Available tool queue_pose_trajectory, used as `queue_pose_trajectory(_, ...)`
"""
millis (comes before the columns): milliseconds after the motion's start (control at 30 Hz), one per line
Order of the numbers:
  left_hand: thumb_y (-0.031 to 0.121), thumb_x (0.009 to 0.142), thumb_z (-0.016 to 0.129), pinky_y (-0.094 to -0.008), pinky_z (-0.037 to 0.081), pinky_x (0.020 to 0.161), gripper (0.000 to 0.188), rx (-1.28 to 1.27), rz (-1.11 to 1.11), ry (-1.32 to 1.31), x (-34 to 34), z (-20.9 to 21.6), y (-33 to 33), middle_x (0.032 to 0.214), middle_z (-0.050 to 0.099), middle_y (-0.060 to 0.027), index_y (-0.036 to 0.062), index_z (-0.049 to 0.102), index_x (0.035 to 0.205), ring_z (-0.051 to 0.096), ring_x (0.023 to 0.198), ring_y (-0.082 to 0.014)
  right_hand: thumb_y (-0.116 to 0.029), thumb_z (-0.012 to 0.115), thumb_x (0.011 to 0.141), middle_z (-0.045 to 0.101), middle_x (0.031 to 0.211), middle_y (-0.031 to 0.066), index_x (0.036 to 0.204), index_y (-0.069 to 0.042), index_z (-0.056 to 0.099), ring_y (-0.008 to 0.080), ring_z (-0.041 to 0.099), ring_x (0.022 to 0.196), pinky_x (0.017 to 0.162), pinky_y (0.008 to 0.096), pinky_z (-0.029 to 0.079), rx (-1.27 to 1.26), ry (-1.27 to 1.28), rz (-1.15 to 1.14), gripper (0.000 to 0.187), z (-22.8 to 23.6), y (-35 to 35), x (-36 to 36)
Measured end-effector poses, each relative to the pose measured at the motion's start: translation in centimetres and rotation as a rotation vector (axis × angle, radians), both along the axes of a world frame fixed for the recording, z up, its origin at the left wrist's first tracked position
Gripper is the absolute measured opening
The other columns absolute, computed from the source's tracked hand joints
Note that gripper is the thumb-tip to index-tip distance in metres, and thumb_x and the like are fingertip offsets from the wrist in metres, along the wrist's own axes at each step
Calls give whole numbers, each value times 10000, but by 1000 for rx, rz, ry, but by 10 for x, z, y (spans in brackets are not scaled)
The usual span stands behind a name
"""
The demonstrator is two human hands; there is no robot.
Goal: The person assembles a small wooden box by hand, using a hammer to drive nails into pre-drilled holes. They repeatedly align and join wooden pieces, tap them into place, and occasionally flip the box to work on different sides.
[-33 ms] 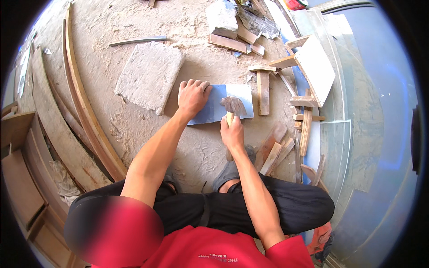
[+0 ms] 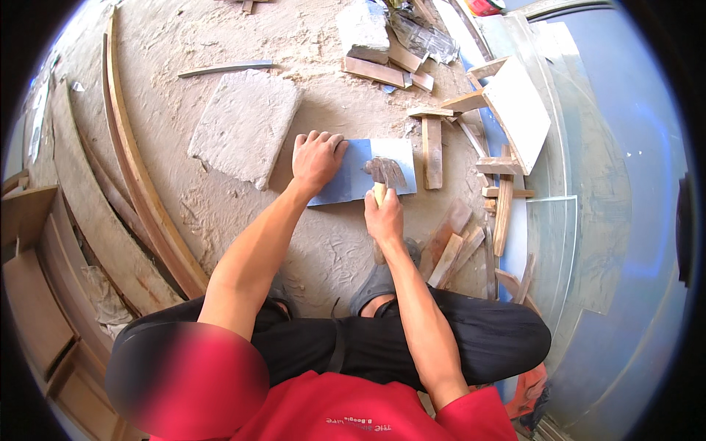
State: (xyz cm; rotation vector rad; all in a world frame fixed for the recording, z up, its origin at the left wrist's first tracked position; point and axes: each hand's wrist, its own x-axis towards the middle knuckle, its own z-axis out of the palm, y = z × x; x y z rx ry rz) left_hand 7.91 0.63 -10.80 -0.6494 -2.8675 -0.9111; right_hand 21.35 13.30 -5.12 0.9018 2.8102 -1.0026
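Note:
My left hand [image 2: 316, 160] is closed over the left end of a flat blue-and-white board [image 2: 349, 173] on the dusty floor, its fingers bent toward the far edge. My right hand [image 2: 384, 214] grips the pale wooden handle of a hammer [image 2: 385, 173]. The dark, worn hammer head is over the right half of the board; whether it touches the surface I cannot tell. Part of the board is hidden by my left hand and the hammer. Left of the board lies a rough grey concrete slab [image 2: 246, 125].
Short wood offcuts [image 2: 432, 151] and a white-faced wooden frame [image 2: 518, 114] are to the right, beside glass sheets [image 2: 551, 250]. A second concrete block [image 2: 365, 33] sits at the far side. Long planks [image 2: 140, 169] run along the left. My shoes [image 2: 371, 290] are near the board.

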Motion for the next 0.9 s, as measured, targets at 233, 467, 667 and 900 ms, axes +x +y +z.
queue_pose_trajectory(233, 501, 864, 641, -443, 311, 1099, 616, 28, -225, 17, 2, 5, -9, 1318, 601, -88, 91, 578, 1319, 524, 1244, -253, -345, 630, 919, 663, 957, 311, 1101, 22, 549, 492, 641, 927, 805, 540, 493, 40, 24, -299, 417, -9, 44, 12)
queue_pose_trajectory(467, 687, 581, 783, -618, 130, 1184, 1290, -381, -500, -68, 17, 21, -5, 1572, 214, -236, 151, 163, 1577, 163, 1480, -379, -282, 658, 887, 679, 1066, 261, 1242, -34, 510, 430, 656, 1011, 879, 518, 503, 170, -227, -580, 458, -24, 80, 47)
queue_pose_trajectory(667, 611, 537, 776, -658, 241, 1132, 1191, -425, -512, -297, -2, 50, 11, 1512, 313, -282, 176, 308, 1542, 320, 1409, -413, -181, 640, 854, 672, 1080, 265, 1210, 12, 542, 419, 653, 1037, 908, 503, 500, 172, -306, -661, 416, -48, 111, 76)
queue_pose_trajectory(900, 530, 715, 667, -425, 494, 909, 884, 725, -325, -1464, -19, 58, -7, 1281, 584, -216, 8, 486, 1405, 611, 1054, -315, -161, 594, 829, 646, 1176, 268, 1262, -17, 521, 434, 619, 1114, 948, 505, 484, 57, -386, -666, 462, -51, 113, 75)
